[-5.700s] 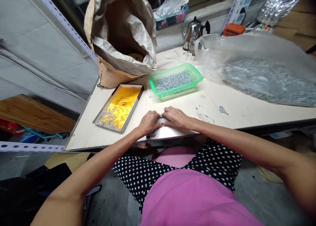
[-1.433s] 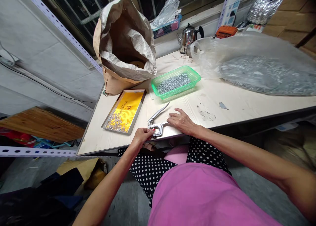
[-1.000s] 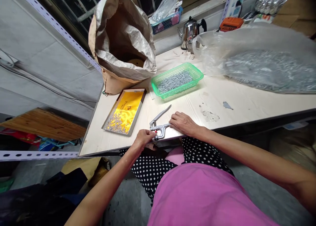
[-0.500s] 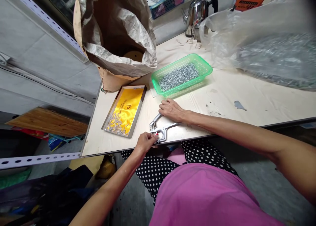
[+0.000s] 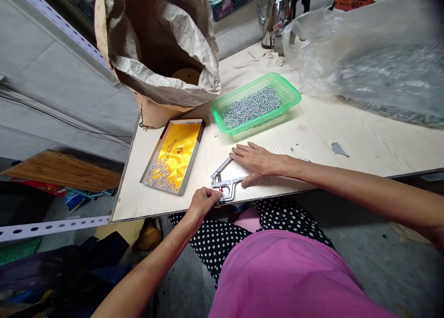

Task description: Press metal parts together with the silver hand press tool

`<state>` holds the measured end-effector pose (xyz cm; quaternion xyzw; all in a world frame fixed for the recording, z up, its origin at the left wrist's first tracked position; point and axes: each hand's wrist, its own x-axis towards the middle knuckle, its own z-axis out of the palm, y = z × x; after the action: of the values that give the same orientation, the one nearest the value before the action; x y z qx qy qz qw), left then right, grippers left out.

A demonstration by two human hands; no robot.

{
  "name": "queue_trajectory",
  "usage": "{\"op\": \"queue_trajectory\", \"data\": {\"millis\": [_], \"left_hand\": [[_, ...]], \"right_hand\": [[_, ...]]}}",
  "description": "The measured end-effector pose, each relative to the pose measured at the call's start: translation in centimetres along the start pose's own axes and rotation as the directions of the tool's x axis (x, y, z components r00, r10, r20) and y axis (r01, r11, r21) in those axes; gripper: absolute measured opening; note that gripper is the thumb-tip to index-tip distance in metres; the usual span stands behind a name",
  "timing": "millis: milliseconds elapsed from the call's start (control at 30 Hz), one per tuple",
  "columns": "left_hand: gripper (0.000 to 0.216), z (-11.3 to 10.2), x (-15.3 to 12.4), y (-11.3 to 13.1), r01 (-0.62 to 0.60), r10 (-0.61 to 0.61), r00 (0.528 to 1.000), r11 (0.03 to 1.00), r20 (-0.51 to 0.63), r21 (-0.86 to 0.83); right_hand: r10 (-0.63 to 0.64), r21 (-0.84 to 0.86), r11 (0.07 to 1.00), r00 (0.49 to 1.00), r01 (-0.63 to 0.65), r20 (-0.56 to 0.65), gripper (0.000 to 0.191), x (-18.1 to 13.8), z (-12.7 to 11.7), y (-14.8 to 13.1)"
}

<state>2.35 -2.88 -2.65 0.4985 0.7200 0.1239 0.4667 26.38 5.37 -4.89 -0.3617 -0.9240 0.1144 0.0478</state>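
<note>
A silver hand press tool (image 5: pixel 224 183) lies at the near edge of the pale table (image 5: pixel 347 137), its two handles spread apart. My left hand (image 5: pixel 204 202) is closed in a pinch at the tool's jaw; what the fingertips hold is too small to make out. My right hand (image 5: pixel 258 160) rests flat with fingers stretched over the tool's handles, palm down. A green basket (image 5: pixel 289 92) of small metal pieces stands just beyond my right hand. A yellow-lined tray (image 5: pixel 175 152) with several small metal pieces lies to the left.
A big open paper sack (image 5: pixel 163 40) stands at the table's back left. A large clear plastic bag (image 5: pixel 374 59) of metal parts covers the right side. A steel kettle (image 5: pixel 279 15) stands behind. A perforated rack rail (image 5: pixel 52 223) runs at lower left.
My right hand came back from the upper handle toward me and now lies flat over both handles. My left hand stays pinched at the jaw. The view tilted down slightly.
</note>
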Motion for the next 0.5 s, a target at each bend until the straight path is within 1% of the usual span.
{"op": "queue_trajectory", "data": {"millis": [133,267,300,367,433,467,500], "left_hand": [[0.033,0.0,0.2,-0.1,0.000,0.000,1.000,1.000,0.007,0.020],[0.034,0.0,0.4,-0.3,-0.025,0.026,1.000,0.997,-0.009,0.070],[0.033,0.0,0.4,-0.4,-0.034,0.035,0.999,0.995,-0.011,0.093],[0.032,-0.1,0.2,-0.5,-0.059,0.061,0.998,0.988,-0.014,0.144],[0.030,-0.1,-0.3,-0.7,-0.120,0.132,0.991,0.968,-0.037,0.221],[0.030,-0.1,-0.6,-0.7,-0.174,0.197,0.978,0.947,-0.062,0.269],[0.029,0.0,-1.0,-0.8,-0.239,0.282,0.955,0.916,-0.095,0.322]], "right_hand": [[0.009,0.027,1.000,0.999,-0.010,0.034,0.093,-0.1,-0.3,0.0],[0.032,0.024,0.999,0.999,-0.032,0.005,0.091,0.0,-0.7,-0.5],[0.040,0.022,0.999,0.999,-0.040,-0.005,0.088,-0.1,-0.8,-0.7],[0.059,0.011,0.998,0.998,-0.059,-0.006,0.075,-0.2,-0.9,-1.0],[0.069,-0.003,0.998,0.998,-0.069,0.000,0.057,-0.3,-0.8,-1.3],[0.070,-0.008,0.998,0.998,-0.070,-0.004,0.050,-0.3,-0.8,-1.4],[0.068,-0.012,0.998,0.998,-0.068,-0.013,0.046,-0.4,-0.7,-1.5]]}}
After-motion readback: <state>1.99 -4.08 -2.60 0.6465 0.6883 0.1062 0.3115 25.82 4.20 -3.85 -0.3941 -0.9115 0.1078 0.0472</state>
